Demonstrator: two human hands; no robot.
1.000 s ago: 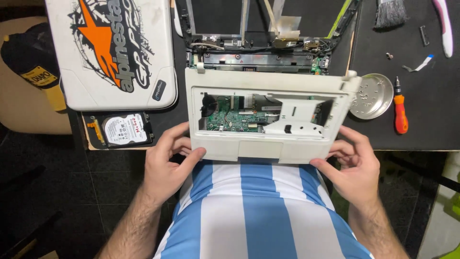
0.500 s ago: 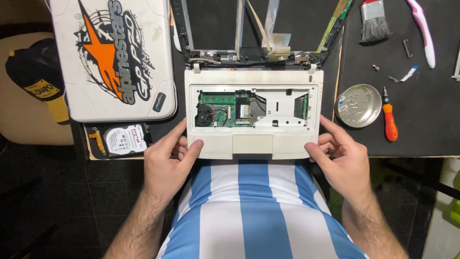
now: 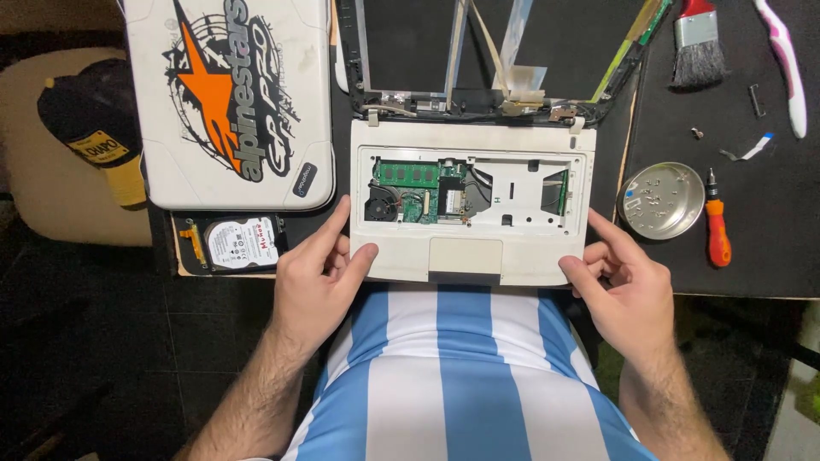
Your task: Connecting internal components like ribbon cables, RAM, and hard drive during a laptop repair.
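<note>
A white laptop base (image 3: pixel 465 256) lies flat on the dark desk with its keyboard off, so a green circuit board (image 3: pixel 418 192) and fan show inside. Behind it stands the bare screen frame (image 3: pixel 478 60) with loose ribbon cables. My left hand (image 3: pixel 312 282) grips the base's front left corner, thumb on the palm rest. My right hand (image 3: pixel 619 286) holds the front right corner, fingers against the side edge.
A white lid panel with an orange star sticker (image 3: pixel 231 102) lies at the left, a hard drive (image 3: pixel 239 243) below it. Right of the laptop sit a round metal dish (image 3: pixel 660 201), an orange screwdriver (image 3: pixel 717 230), a brush (image 3: pixel 699 47) and loose screws. A dark cap (image 3: pixel 85 141) rests far left.
The laptop base was tilted a second ago and now lies square on the desk. Both hands stayed at its front corners.
</note>
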